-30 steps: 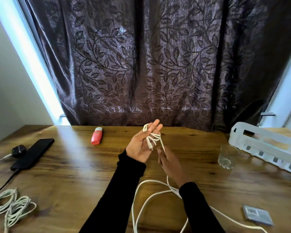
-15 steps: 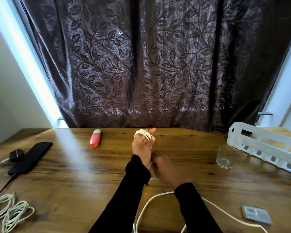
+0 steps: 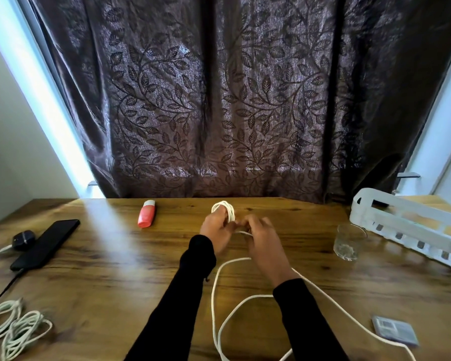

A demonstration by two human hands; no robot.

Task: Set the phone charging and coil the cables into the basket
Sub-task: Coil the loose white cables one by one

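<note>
The left hand (image 3: 217, 228) has turned palm-down since a second ago, and the cable (image 3: 225, 210) that lay loose across its open fingers now sits as a tighter bundle wound round them; its grip is closed on that coil. The right hand (image 3: 261, 237), just beside it, has come up level and feeds the next stretch; its fingers blur, so I cannot tell how its grip stands. Below both hands a long slack run loops over the counter (image 3: 130, 277), so winding looks well short of done. The basket (image 3: 404, 225) waits far right of the grip, the phone (image 3: 46, 244) far left, a lead at its near end.
</note>
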